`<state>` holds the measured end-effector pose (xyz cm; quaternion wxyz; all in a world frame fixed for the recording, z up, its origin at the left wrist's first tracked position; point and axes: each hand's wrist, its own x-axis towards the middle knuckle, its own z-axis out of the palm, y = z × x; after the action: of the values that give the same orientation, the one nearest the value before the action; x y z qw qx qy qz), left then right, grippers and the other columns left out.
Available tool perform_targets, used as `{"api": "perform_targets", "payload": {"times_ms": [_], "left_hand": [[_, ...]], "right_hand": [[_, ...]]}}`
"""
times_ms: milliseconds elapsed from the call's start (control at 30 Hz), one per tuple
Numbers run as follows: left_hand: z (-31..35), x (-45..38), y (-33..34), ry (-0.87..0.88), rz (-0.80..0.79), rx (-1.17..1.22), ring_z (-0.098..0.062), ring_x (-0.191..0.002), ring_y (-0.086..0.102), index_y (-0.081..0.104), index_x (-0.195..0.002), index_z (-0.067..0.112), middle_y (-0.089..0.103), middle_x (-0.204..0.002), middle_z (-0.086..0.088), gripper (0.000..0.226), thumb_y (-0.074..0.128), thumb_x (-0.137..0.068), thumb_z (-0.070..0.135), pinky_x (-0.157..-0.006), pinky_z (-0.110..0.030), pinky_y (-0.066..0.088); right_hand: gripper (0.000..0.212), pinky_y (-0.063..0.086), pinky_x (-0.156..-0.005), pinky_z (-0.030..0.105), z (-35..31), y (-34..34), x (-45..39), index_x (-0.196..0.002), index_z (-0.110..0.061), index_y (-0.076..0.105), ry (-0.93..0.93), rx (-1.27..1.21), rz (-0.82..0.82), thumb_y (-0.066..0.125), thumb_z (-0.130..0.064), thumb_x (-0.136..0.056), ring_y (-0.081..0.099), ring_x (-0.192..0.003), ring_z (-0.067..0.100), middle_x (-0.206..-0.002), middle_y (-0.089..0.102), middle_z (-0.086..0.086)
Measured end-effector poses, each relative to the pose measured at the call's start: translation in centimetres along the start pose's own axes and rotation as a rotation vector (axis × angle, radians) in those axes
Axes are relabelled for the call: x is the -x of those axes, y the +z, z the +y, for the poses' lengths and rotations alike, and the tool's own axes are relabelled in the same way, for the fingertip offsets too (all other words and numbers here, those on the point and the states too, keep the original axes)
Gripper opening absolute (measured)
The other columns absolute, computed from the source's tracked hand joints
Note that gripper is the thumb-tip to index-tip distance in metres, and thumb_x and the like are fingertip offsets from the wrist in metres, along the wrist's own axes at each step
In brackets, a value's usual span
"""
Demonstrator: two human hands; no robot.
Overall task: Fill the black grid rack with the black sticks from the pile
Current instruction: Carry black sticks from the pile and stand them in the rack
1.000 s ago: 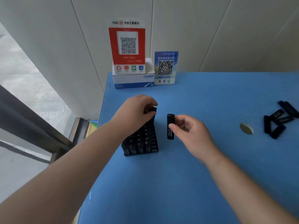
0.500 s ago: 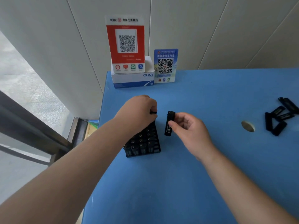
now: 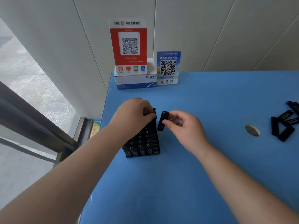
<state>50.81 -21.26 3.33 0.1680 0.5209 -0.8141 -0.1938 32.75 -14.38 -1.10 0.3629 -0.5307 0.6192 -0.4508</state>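
The black plastic grid rack (image 3: 142, 143) stands near the left edge of the blue desk (image 3: 202, 175), most of its visible cells already holding upright sticks. The left hand (image 3: 134, 113) rests curled over the rack's far end, its fingers (image 3: 149, 113) pinching the top of a stick at the far right corner; how deep that stick sits I cannot tell. Just right of the rack, the right hand (image 3: 186, 126) pinches a short black rectangular stick (image 3: 162, 121) between thumb and fingertips, nearly upright and clear of the desk.

The stick looks stiff, light and smooth-sided, so a pinch at mid-length or higher should leave the lower end free to enter a cell; a looser hold might let it slip or tilt. The cells appear snug, so it likely needs to go in upright.

The loose pile of black sticks (image 3: 284, 122) lies well apart, by the right edge, past a round hole (image 3: 252, 130) in the desk. Broad bare desk between pile and rack gives easy room. The rack's nearness to the left edge calls for care when pressing down. A white box (image 3: 135, 80) carrying a red QR sign (image 3: 128, 46) and a blue QR card (image 3: 168, 67) stand at the far edge, out of the way.
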Motion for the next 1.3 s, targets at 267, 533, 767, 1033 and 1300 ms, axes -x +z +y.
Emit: {"api": "perform_targets", "payload": {"times_ms": [267,533,767,1033,1300], "left_hand": [[-2.9,1.8,-0.3,0.079,0.119,0.054,-0.017,-0.105,0.057,0.067,-0.112,0.029,0.062,-0.105,0.011,0.022,0.061,-0.091,0.025,-0.096,-0.050,0.043],[-3.5,2.8,-0.1,0.117,0.152,0.144,-0.016,-0.108,0.053,0.067,-0.111,0.030,0.058,-0.107,0.012,0.024,0.063,-0.089,0.020,-0.098,-0.051,0.043],[-3.3,3.4,-0.1,0.162,0.132,0.080,-0.018,-0.116,0.047,0.064,-0.121,0.028,0.056,-0.119,0.007,0.030,0.062,-0.090,0.027,-0.107,-0.039,0.034],[-0.8,3.9,-0.4,0.201,0.147,0.041,-0.021,-0.128,0.043,0.057,-0.131,0.023,0.053,-0.133,0.004,0.040,0.061,-0.092,0.034,-0.110,-0.038,0.028],[6.6,6.6,2.8,0.394,0.141,-0.116,-0.029,-0.123,0.049,0.060,-0.129,0.016,0.057,-0.129,-0.004,0.045,0.065,-0.088,0.033,-0.103,-0.048,0.042]], "right_hand": [[0.016,0.056,-0.088,0.035,1.3,1.7,-1.1,-0.085,-0.032,0.074,-0.008,0.120,-0.031,0.077,-0.017,-0.086,0.072,-0.086,0.007,-0.087,0.077,-0.011],[0.016,0.055,-0.088,0.030,1.2,3.3,-0.6,-0.097,-0.025,0.078,-0.056,0.247,-0.033,0.072,-0.013,-0.089,0.070,-0.090,0.000,-0.093,0.076,-0.015],[0.012,0.055,-0.086,0.027,1.1,3.3,0.4,-0.101,-0.021,0.075,0.013,0.380,0.061,0.074,-0.022,-0.089,0.069,-0.088,0.005,-0.096,0.074,-0.012],[0.017,0.055,-0.087,0.029,0.2,-0.9,4.8,-0.106,-0.018,0.071,-0.010,0.467,0.233,0.072,-0.019,-0.089,0.067,-0.092,0.008,-0.098,0.068,-0.009],[0.039,0.047,-0.098,0.031,-1.0,-10.1,12.8,-0.125,-0.018,0.063,0.029,0.799,0.343,0.070,-0.030,-0.089,0.058,-0.116,0.013,-0.122,0.062,-0.006]]}}
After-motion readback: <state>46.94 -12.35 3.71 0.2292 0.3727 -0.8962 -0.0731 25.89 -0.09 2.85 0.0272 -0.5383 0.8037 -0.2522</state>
